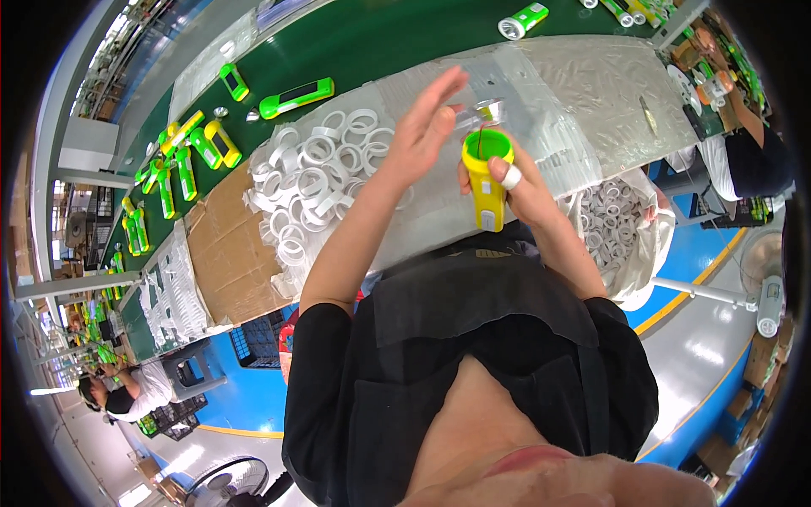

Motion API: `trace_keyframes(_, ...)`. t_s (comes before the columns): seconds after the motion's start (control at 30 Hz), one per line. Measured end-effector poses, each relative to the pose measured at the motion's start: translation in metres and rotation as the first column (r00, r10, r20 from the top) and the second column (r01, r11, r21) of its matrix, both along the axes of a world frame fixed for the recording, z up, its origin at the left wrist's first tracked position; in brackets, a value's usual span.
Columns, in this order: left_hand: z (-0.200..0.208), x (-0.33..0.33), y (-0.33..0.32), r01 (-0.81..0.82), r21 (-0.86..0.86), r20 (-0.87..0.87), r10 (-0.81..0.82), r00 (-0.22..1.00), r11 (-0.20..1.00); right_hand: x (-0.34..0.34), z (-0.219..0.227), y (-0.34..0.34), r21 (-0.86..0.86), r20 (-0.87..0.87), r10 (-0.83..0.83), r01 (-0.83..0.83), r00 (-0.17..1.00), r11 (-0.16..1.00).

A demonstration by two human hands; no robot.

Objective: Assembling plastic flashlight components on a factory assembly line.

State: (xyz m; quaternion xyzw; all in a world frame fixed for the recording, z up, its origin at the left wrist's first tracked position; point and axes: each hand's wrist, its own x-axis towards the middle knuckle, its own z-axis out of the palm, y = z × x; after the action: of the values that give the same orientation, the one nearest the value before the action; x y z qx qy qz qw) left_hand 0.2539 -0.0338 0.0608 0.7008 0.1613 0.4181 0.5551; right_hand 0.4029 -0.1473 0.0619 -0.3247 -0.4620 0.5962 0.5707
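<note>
My right hand is wrapped round a yellow flashlight body, held upright over the table's front edge. Its wide mouth faces up and shows a green inside, with a thin dark wire rising out of it. A shiny silver reflector is just beyond the mouth; whether the wire joins it I cannot tell. White wrapping circles one digit of that hand. My left hand is raised to the left of the flashlight body, fingers stretched and nothing in it. Beside my left forearm lies a heap of white plastic rings.
Green and yellow flashlights lie at the left; a long green one and a white-headed one lie farther back. A bag of small white rings hangs at the right, near a thin tool. Co-workers sit at both sides.
</note>
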Motion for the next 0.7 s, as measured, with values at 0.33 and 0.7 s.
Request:
trace_keyframes(0.33,0.022,-0.045,-0.021,-0.169,0.302,-0.039,0.190,0.981,0.938,-0.040,0.006,0.005,-0.078,0.238,0.265,-0.253,0.935,0.964)
trace_keyframes(0.7,0.019,-0.038,-0.019,-0.055,0.370,-0.076,0.089,0.993,0.927,-0.039,-0.007,0.009,-0.131,0.158,0.061,-0.040,0.986,0.991)
